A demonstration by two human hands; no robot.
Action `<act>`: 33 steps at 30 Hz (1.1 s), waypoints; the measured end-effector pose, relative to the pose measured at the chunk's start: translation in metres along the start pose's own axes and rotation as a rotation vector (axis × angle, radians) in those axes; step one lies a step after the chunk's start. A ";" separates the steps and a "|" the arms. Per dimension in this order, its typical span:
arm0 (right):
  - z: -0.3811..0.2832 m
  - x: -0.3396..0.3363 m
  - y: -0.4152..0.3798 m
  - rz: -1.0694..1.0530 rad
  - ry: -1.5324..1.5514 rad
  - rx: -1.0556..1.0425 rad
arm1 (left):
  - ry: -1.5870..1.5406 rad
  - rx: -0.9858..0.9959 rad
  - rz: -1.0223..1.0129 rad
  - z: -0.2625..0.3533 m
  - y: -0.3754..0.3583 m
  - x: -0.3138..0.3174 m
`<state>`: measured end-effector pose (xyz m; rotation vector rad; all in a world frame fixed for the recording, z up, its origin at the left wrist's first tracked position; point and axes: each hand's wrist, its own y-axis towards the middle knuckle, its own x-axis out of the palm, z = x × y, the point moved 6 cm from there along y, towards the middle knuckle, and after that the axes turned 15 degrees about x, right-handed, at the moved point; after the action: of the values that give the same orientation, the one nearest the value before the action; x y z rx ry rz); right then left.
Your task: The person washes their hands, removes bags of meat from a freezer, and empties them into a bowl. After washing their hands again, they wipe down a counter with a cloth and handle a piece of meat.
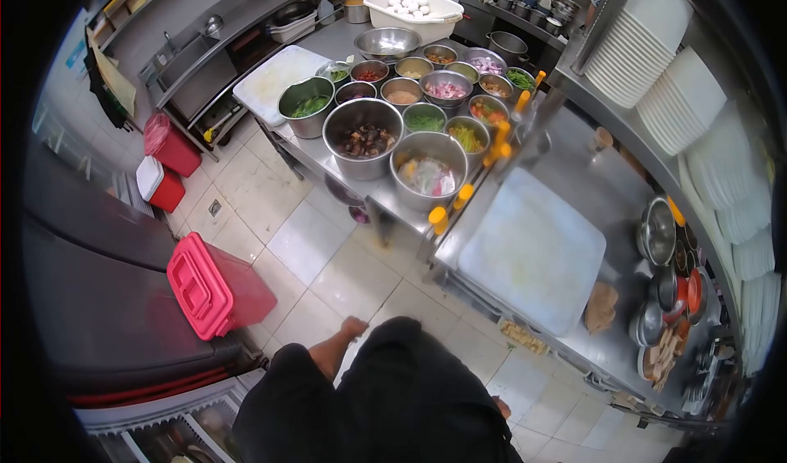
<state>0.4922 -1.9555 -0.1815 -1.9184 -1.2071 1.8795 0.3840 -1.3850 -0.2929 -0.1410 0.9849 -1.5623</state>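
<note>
My left hand (pixel 354 328) hangs low over the tiled floor, past a black sleeve (pixel 287 397). Its fingers look curled in and nothing shows in them. Only a small part of my right hand (pixel 502 407) is visible beside the black clothing (pixel 418 381); its fingers are hidden. Neither hand touches the counters. Ahead stands a steel table with several bowls and pots: a pot of dark chunks (pixel 365 139), a pot with pale and pink contents (pixel 428 173), and a pot of green leaves (pixel 308 106). A white cutting board (pixel 533 250) lies on the right counter.
A red lidded bin (pixel 221 287) stands on the floor at left, with smaller red bins (pixel 168 184) farther back. White stacked plates (pixel 639 41) line the right shelf. A white tub of eggs (pixel 414 16) sits at the back. Orange-handled utensils (pixel 500 139) stick out between the counters.
</note>
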 end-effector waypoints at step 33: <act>-0.039 0.037 -0.004 -0.009 -0.842 -0.270 | -0.114 -0.236 -0.029 0.010 -0.018 -0.016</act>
<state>0.5205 -1.9135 -0.1992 -1.1855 -1.7339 2.7505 0.3802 -1.3780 -0.2684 -0.4063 1.0775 -1.4434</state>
